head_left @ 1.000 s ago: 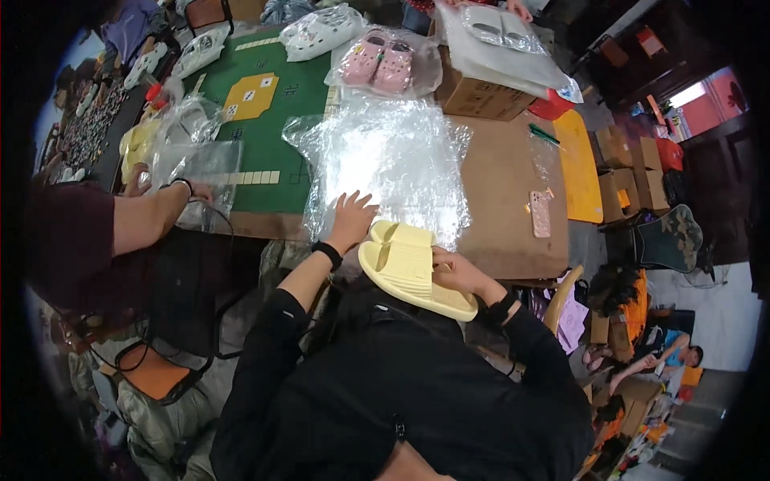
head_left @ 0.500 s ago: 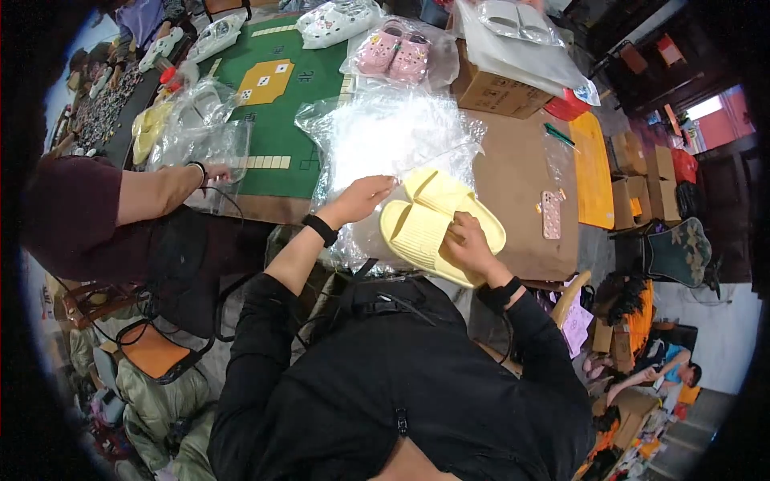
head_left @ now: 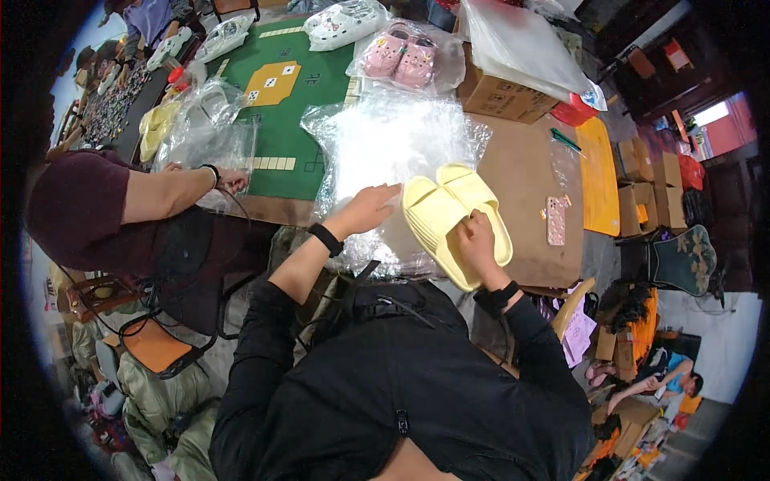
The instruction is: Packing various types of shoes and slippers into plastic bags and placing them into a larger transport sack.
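Brown table (head_left: 525,172) carries everything; green mat (head_left: 281,120) covers its left part. Stack of clear plastic bags (head_left: 393,144) lies mid-table, reaching the near edge. Cardboard box (head_left: 501,96) sits at the far edge, bagged pink clogs (head_left: 401,60) just left of it. Pair of yellow slides (head_left: 453,216), soles together, is at the near edge on the bags' right side. Right hand (head_left: 475,244) grips the slides from below, fingers closed over them. Left hand (head_left: 370,208) lies flat and open on the top bag, fingertips touching the slides. Pink phone (head_left: 555,220) rests near the right edge. Co-worker's hand (head_left: 228,178) holds a bag at the near-left edge.
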Demonstrator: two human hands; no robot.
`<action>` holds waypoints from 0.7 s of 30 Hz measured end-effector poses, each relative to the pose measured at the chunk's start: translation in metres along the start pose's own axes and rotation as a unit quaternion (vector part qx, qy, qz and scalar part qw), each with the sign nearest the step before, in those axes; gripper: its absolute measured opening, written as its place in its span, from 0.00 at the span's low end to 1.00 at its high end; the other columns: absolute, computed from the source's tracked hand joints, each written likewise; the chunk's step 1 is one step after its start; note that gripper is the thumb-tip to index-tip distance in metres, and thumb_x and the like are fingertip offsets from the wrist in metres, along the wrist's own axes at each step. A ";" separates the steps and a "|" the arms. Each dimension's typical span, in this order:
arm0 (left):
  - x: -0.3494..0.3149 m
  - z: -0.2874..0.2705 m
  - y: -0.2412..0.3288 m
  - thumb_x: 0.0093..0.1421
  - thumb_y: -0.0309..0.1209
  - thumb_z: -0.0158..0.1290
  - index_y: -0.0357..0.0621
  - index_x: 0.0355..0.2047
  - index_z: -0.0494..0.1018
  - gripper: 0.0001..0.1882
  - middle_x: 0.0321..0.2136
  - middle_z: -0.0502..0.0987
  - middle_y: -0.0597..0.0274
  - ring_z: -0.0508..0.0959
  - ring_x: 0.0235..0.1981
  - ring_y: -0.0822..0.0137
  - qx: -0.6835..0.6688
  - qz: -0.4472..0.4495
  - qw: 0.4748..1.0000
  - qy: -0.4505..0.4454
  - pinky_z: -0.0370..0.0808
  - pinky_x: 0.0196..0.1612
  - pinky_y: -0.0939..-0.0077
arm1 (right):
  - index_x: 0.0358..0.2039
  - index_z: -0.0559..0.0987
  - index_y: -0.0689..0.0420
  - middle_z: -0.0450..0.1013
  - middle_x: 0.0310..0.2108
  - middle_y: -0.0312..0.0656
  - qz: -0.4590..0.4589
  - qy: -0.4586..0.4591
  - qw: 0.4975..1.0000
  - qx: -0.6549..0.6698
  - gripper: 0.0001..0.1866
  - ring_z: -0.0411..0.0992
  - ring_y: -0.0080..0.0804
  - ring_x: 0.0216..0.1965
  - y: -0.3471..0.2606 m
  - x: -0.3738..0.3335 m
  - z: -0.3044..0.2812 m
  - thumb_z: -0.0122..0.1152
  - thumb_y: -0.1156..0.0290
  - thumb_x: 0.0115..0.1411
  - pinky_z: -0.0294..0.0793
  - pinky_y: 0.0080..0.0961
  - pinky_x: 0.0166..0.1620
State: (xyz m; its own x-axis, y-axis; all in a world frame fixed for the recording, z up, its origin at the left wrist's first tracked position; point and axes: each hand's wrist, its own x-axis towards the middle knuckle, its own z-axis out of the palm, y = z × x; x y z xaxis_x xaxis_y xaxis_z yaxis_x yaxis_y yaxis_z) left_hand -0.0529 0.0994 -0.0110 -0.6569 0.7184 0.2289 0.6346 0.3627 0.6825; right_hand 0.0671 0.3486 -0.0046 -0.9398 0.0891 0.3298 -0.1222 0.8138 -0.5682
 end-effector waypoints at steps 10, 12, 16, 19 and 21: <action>0.011 0.021 0.025 0.58 0.35 0.44 0.44 0.40 0.74 0.14 0.40 0.76 0.55 0.74 0.41 0.52 0.239 -0.105 0.961 0.090 0.67 0.47 0.59 | 0.20 0.75 0.60 0.65 0.25 0.44 -0.106 -0.067 0.991 -0.034 0.04 0.65 0.43 0.31 -0.023 -0.004 0.017 0.56 0.78 0.38 0.63 0.36 0.32; 0.007 0.029 0.033 0.56 0.33 0.45 0.47 0.43 0.73 0.15 0.42 0.75 0.55 0.72 0.46 0.55 0.282 -0.070 0.949 0.123 0.63 0.51 0.55 | 0.21 0.75 0.59 0.65 0.25 0.46 -0.112 -0.066 0.991 -0.029 0.05 0.65 0.43 0.32 -0.025 -0.003 0.028 0.56 0.78 0.39 0.63 0.36 0.33; 0.001 0.031 0.066 0.54 0.31 0.47 0.46 0.44 0.72 0.16 0.46 0.71 0.53 0.67 0.50 0.46 0.338 -0.004 0.926 0.165 0.59 0.53 0.47 | 0.26 0.76 0.59 0.66 0.29 0.48 -0.106 -0.033 0.993 -0.030 0.07 0.65 0.45 0.34 -0.027 0.009 0.045 0.55 0.78 0.41 0.64 0.37 0.34; -0.007 0.033 0.081 0.50 0.28 0.48 0.47 0.48 0.69 0.21 0.47 0.70 0.50 0.69 0.47 0.44 0.300 0.011 0.943 0.143 0.61 0.52 0.48 | 0.35 0.74 0.59 0.67 0.37 0.48 -0.006 0.035 0.998 0.058 0.13 0.64 0.48 0.39 -0.007 0.022 0.088 0.52 0.73 0.46 0.63 0.39 0.38; -0.020 0.028 0.099 0.51 0.28 0.49 0.43 0.49 0.68 0.22 0.50 0.69 0.54 0.71 0.48 0.54 0.171 0.024 0.979 0.104 0.65 0.53 0.62 | 0.33 0.74 0.58 0.66 0.34 0.50 -0.024 -0.088 0.987 -0.136 0.09 0.64 0.47 0.38 -0.039 0.060 0.082 0.52 0.71 0.52 0.62 0.41 0.38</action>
State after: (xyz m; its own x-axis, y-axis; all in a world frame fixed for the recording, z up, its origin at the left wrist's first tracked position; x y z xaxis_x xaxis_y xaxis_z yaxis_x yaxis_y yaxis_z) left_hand 0.0341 0.1372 0.0325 -0.6687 0.6162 0.4161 0.7431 0.5342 0.4031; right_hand -0.0107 0.2756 -0.0243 -0.9789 -0.0351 0.2013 -0.1005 0.9406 -0.3244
